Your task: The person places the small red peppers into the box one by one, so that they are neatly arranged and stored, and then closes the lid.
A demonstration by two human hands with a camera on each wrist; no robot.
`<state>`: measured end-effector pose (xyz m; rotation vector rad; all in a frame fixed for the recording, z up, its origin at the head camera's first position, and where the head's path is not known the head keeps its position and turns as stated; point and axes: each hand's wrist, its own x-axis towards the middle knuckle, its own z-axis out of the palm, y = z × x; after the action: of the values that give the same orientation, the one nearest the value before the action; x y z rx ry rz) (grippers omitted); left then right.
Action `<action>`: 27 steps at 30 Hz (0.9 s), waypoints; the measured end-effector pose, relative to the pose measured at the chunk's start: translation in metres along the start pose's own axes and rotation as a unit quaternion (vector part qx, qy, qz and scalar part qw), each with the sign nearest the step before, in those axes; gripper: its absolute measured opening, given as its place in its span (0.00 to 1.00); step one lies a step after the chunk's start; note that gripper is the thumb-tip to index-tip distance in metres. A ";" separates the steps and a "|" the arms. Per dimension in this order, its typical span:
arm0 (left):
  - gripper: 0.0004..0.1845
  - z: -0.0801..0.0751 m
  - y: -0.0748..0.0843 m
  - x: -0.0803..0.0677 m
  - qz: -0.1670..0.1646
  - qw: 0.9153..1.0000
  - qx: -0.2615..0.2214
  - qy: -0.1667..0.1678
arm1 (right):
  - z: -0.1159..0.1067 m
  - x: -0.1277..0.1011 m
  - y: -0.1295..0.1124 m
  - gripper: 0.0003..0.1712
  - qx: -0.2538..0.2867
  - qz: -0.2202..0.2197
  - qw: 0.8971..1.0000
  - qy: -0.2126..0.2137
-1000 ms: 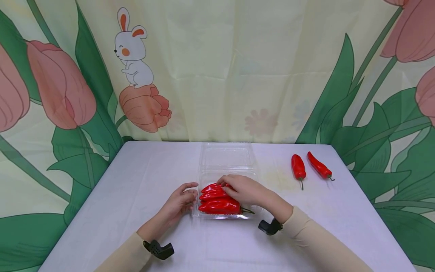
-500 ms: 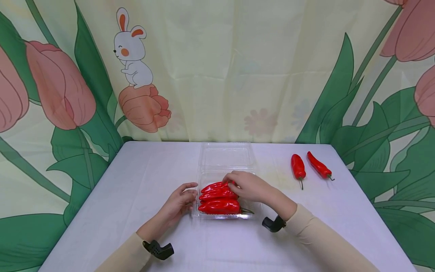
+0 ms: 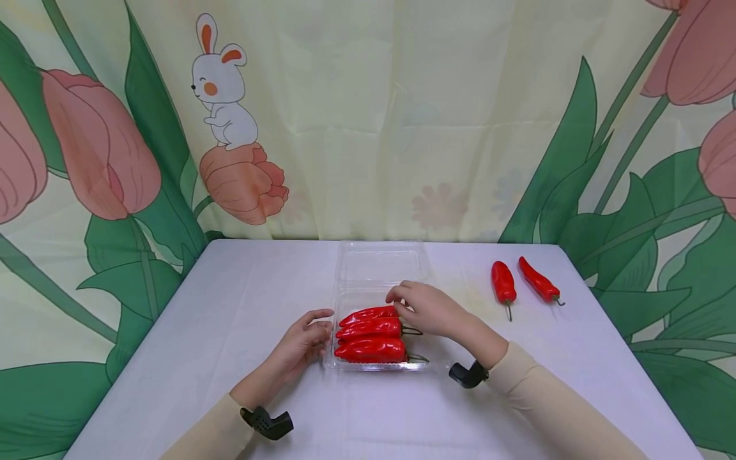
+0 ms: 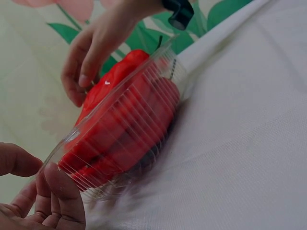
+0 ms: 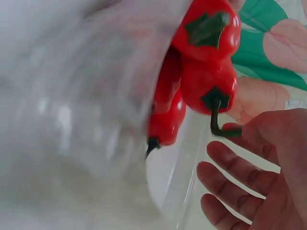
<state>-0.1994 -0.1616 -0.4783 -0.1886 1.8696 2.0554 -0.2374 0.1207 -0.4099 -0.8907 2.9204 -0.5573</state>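
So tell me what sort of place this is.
Probably a staged tabletop set, not a kitchen: a table under a white cloth, a cartoon rabbit-and-tulip backdrop hung behind it, and red peppers lying in a clear plastic clamshell box.

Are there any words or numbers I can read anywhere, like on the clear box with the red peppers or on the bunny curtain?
None: no words, numbers or brand marks can be read in any view.
Clear plastic box: plain, no label shows.
Red peppers in the box: no sticker.
Curtain: only pictures, a bunny and tulips, no writing.
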 end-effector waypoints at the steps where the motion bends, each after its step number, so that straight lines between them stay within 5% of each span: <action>1: 0.27 0.000 0.000 0.000 0.000 1.000 0.001 0.001 | -0.001 0.000 0.001 0.13 -0.002 0.002 1.000 0.005; 27: 0.27 0.001 0.001 -0.002 -0.002 1.000 -0.002 0.004 | -0.012 -0.003 0.029 0.13 -0.045 0.066 0.994 0.077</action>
<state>-0.1980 -0.1609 -0.4766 -0.2025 1.8685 2.0581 -0.2518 0.1488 -0.4089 -0.6842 3.1360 -0.5121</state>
